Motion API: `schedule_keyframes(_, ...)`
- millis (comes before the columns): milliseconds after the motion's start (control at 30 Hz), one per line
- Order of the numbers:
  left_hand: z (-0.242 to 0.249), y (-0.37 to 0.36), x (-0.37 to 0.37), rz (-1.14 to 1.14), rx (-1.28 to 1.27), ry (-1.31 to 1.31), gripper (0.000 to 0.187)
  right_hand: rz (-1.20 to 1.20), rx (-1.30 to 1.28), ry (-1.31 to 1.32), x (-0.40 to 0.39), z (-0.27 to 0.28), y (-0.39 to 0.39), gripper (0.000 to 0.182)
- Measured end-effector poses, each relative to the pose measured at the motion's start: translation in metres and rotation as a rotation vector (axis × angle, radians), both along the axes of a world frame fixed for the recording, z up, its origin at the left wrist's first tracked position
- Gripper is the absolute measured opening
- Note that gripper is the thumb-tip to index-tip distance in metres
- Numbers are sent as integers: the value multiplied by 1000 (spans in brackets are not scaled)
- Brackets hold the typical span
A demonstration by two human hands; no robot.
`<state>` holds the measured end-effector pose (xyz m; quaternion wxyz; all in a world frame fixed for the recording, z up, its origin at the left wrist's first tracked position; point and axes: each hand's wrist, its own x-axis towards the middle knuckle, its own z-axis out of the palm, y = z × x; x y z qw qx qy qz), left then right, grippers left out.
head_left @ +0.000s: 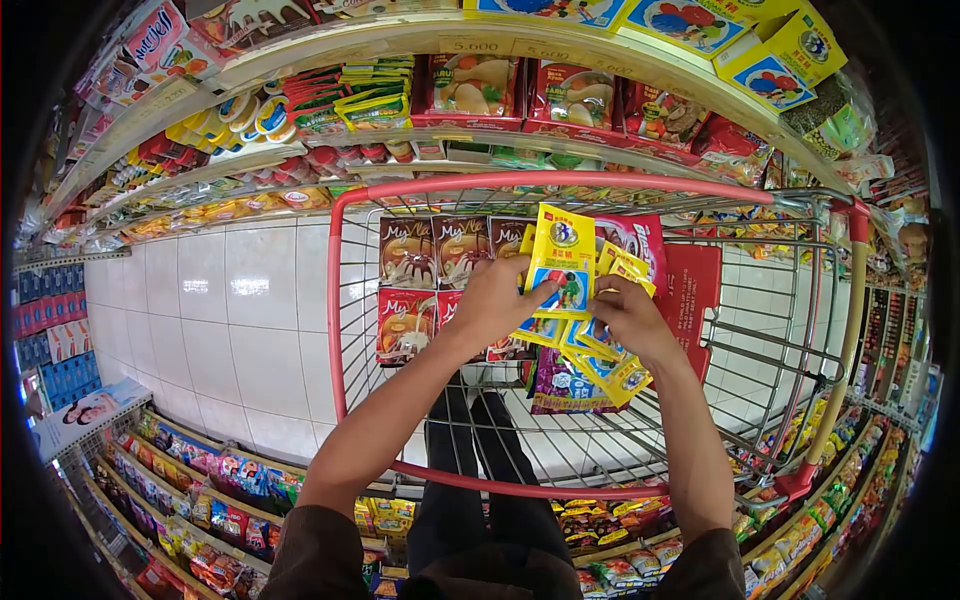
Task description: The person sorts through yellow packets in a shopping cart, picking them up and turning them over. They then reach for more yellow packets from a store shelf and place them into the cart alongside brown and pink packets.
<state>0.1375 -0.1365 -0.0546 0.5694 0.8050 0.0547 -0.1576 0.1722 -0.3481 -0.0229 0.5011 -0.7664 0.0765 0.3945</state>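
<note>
Both hands are over a shopping cart (590,490) with red rails. My left hand (497,303) is closed on a yellow and blue packet (562,240), its thumb across the front. Just beside it, my right hand (632,315) pinches another yellow packet (625,264). Several more yellow packets (610,372) lie loosely below the hands, partly on a purple packet (575,382). Brown and red MyVla boxes (407,250) stand in rows left of the hands. A pink-red pack (643,237) is partly covered behind the packets.
Ahead, a shelf holds yellow packets (680,33) above red soup-seasoning packs (575,95). Snack bags fill racks (215,505) behind the cart. White floor tiles (260,285) show at the left. A red seat flap (692,300) stands inside the cart.
</note>
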Motion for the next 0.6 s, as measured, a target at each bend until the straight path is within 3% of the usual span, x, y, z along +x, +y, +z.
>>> schedule_keyframes(33, 5, 1, 0, -2, 151, -25, 36, 39, 30, -39, -2, -1, 1, 18)
schedule_keyframes(167, -5, -2, 0, 35, 6, -56, 39, 25, -18, 14, -5, -1, 6, 21)
schedule_keyframes(233, -15, -5, 0, 55, -244, -161, 65, 43, -60, 39, -5, -6, 5, 24)
schedule_keyframes(267, -19, -7, 0, 55, -244, -162, 65, 42, -60, 38, -5, -5, 5, 24)
schedule_keyframes(333, -14, -10, 2, 165, -624, -68, 87, 50, -93, -7, -5, -1, 6, 26)
schedule_keyframes(433, -21, -12, 1, 250, -613, 19, 94, 145, -137, -152, -7, 3, 10, 29)
schedule_keyframes(467, -26, -12, 0, 257, -591, 0, 81, 142, -138, -152, -6, 6, 11, 29)
schedule_keyframes(500, -25, -10, 1, 254, -591, 1, 81, 162, -175, -74, -5, 12, 14, 31)
schedule_keyframes(567, -25, -5, 4, 137, -505, 193, 64, 179, -211, 7, -1, 22, 15, 33)
schedule_keyframes(600, -19, -7, 5, 155, -496, 138, 44, 324, -392, -113, 2, 27, 12, 39)
